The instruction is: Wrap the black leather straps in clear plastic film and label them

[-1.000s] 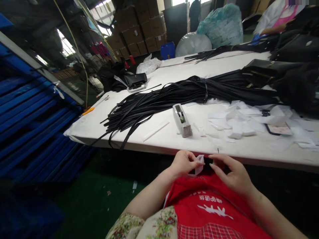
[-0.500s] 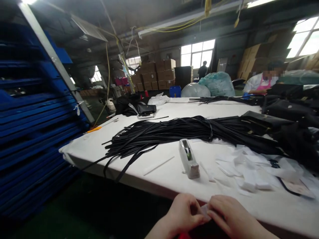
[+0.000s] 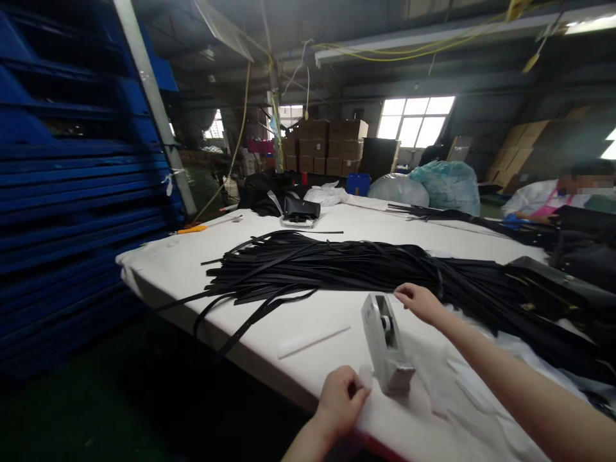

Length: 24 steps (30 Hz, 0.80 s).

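My left hand point(image 3: 339, 399) is closed in a pinch at the table's front edge. A small whitish, see-through slip point(image 3: 366, 376) stands up from its fingertips. My right hand point(image 3: 419, 301) reaches past the grey tape dispenser point(image 3: 387, 350), its thumb and forefinger pressed together just right of the dispenser's top. Whether anything is between those fingers I cannot make out. The dispenser stands on the white-covered table point(image 3: 337, 372) with a small roll point(image 3: 385, 323) inside. Behind it lies a long bundle of black straps point(image 3: 317, 266), some hanging over the front edge.
A thin white strip point(image 3: 312, 342) lies left of the dispenser. White sheets point(image 3: 486, 391) lie under my right forearm. Black bags point(image 3: 553, 282) crowd the right side, and a black pouch point(image 3: 301, 208) sits at the back. Blue pallets point(image 3: 81, 256) are stacked left. Across the table is a person point(image 3: 539, 196).
My hands, together at the front edge before, are now apart. The right one has moved forward and up beside the dispenser; the left has shifted slightly left. The view has swung left.
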{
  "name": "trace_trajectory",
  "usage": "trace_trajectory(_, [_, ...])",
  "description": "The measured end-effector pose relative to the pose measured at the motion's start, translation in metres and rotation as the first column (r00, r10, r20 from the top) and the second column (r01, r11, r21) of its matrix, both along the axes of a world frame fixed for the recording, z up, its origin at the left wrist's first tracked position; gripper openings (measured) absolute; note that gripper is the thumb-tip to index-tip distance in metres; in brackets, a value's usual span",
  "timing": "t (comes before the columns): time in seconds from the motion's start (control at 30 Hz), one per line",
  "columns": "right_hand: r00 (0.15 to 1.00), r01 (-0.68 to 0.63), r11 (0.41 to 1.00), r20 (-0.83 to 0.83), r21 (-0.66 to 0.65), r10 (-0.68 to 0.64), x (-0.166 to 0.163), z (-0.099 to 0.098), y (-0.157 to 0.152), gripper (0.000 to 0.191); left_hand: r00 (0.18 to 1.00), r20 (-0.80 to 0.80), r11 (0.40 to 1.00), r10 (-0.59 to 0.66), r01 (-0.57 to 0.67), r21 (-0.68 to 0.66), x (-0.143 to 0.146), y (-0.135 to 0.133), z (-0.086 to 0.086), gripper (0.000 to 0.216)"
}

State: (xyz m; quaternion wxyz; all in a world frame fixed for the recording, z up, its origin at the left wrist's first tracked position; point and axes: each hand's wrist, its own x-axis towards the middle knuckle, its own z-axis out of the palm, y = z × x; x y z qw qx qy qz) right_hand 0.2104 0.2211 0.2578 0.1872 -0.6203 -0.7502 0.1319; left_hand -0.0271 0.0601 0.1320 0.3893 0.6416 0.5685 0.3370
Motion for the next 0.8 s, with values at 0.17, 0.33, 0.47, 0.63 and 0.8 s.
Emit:
trace_trajectory(0.17, [0.984, 0.133, 0.989, 0.112, 0.067, -0.140, -0.021, -0.009, 0.101, 0.032, 0.997, -0.059, 0.999, -0.042, 0.041, -0.024, -0.003, 0.008, -0.022, 0.012])
trace_trajectory(0.33, [0.960, 0.189, 0.980, 0.199, 0.063, -0.198, -0.039, -0.018, 0.156, 0.035, 0.981, -0.108, 0.962, -0.160, 0.131, -0.241, -0.003, 0.025, -0.034, 0.012])
trace_trajectory(0.47, [0.940, 0.188, 0.981, 0.281, 0.048, -0.194, -0.040, -0.021, 0.163, 0.029, 0.962, -0.047, 0.914, -0.269, 0.239, -0.329, 0.000, 0.049, -0.036, 0.026])
trace_trajectory(0.63, [0.935, 0.108, 0.982, 0.319, 0.157, -0.153, -0.028, -0.006, 0.133, 0.025, 0.977, -0.035, 0.948, -0.212, 0.197, -0.250, 0.001, 0.042, -0.039, 0.025])
trace_trajectory(0.8, [0.957, 0.096, 0.908, 0.212, 0.407, -0.196, 0.010, 0.040, 0.075, 0.041, 0.998, -0.066, 1.000, 0.010, -0.010, 0.004, -0.001, 0.008, -0.028, 0.011])
